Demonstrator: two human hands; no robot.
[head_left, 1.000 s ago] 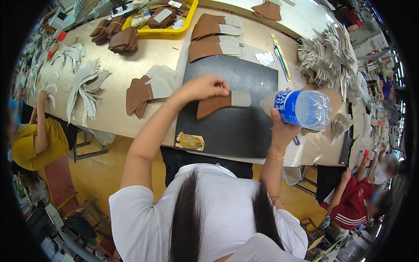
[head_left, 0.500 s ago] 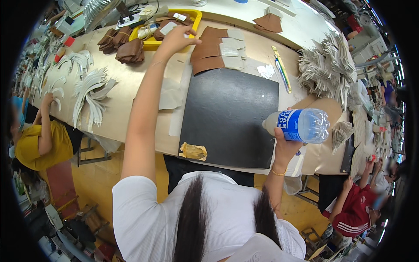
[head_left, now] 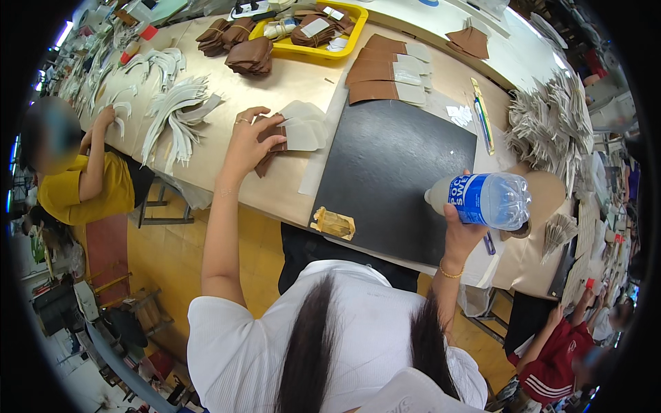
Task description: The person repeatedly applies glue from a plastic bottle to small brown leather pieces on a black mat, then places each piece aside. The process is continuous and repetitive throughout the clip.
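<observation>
My left hand is over the table left of a black mat, its fingers closed on a brown leather piece. From those fingers, pale backing ends stick out toward the mat. The fingers hide part of the leather. My right hand grips a clear plastic bottle with a blue label, tilted on its side above the mat's right edge. Beyond the mat's far edge lie overlapping brown leather pieces with white ends.
A yellow tray holds brown bundles; more brown bundles lie beside it. White strips lie at left, a fanned pile of pale strips at right. Pens lie near the mat. A co-worker in yellow sits at left.
My left hand has moved from beside the yellow tray back toward me and now holds a brown piece. My right hand still holds the bottle. The view has shifted left.
</observation>
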